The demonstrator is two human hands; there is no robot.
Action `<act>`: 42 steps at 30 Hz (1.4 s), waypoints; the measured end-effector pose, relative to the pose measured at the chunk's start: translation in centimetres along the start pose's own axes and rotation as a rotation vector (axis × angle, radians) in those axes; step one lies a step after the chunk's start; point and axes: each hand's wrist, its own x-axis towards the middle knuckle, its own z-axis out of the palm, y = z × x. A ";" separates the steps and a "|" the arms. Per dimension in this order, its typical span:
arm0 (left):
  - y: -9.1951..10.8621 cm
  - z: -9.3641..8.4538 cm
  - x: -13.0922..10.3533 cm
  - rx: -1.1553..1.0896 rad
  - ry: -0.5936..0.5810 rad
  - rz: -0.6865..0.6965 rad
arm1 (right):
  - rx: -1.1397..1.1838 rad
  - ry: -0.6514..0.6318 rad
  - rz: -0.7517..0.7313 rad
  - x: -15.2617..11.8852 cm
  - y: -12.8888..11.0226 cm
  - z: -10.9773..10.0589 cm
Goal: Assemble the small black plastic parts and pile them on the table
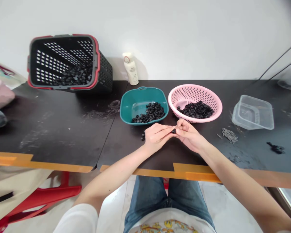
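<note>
My left hand (158, 136) and my right hand (185, 133) meet above the black table, just in front of two containers. Between their fingertips is a small round black part (174, 131), gripped from both sides; its exact shape is mostly hidden by the fingers. A teal basin (128, 108) behind my left hand holds a heap of black parts (153, 112). Behind my right hand, a pink colander (215, 108) contains black ring-like pieces (197, 110). A few loose black parts (143, 135) lie on the table beside my left hand.
A dark basket with a red rim (97, 64) stands back left, with black parts inside. A white bottle (131, 68) is by the wall. To the right are a clear plastic container (253, 113), grey pins (230, 135) and a black cluster (275, 148). Orange tape (196, 171) lines the table's front edge.
</note>
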 end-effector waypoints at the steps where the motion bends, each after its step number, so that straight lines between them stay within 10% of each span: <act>1: 0.0 0.0 0.0 -0.004 0.003 0.010 | 0.002 -0.002 -0.004 0.0 0.0 0.1; 11: -0.4 0.4 -0.3 0.014 -0.059 -0.054 | 0.011 0.037 -0.063 -0.1 0.2 0.5; 24: 0.3 -0.2 0.5 -0.022 -0.565 -0.322 | 0.072 0.014 -0.013 -0.3 0.9 1.1; 42: -0.5 -0.1 0.8 0.210 -0.281 -0.074 | 0.034 -0.031 0.047 0.6 0.1 -0.4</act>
